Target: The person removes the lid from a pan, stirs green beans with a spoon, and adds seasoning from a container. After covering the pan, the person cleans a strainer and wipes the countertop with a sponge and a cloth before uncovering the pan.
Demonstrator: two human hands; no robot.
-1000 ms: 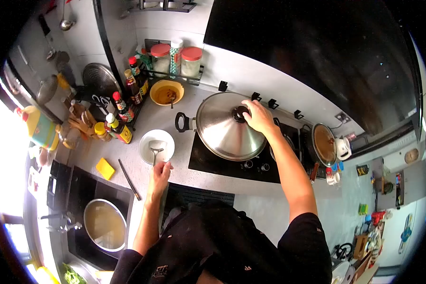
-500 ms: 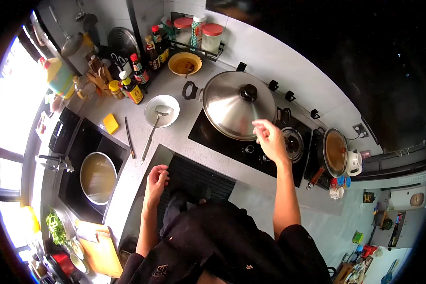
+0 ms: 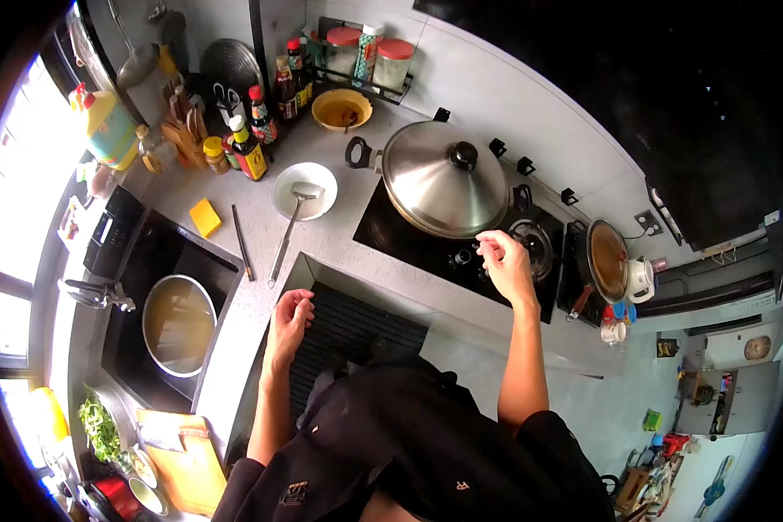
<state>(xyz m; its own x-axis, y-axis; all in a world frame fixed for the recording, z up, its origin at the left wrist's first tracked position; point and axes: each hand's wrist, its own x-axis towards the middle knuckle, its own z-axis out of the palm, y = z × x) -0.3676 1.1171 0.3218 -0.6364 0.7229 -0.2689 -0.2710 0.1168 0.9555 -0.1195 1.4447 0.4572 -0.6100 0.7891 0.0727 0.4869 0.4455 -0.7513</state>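
Note:
My right hand [image 3: 507, 270] hovers over the front of the black gas hob [image 3: 391, 228], its fingers bent and apart with nothing in them. Just beyond its fingertips sits a large pan with a domed steel lid [image 3: 426, 178] and black knob. Near the counter's front edge is my left hand [image 3: 289, 329], its fingers loosely curled together and nothing visible in them. Beyond it, a steel turner [image 3: 289, 228] leans in a white bowl [image 3: 320, 184], its handle reaching over the counter. A pair of dark chopsticks [image 3: 242, 244] and a yellow sponge [image 3: 205, 218] lie to the left.
In the sink at left stands a pot of cloudy liquid [image 3: 180, 326]. A yellow bowl [image 3: 343, 110] and several sauce bottles [image 3: 248, 152] line the back. A brown-filled frying pan [image 3: 606, 259] sits right of the hob. A cutting board [image 3: 183, 465] is at lower left.
My right hand has drawn back from in front of the lid toward the hob's front edge. My left hand stays near the counter edge. The view has shifted slightly.

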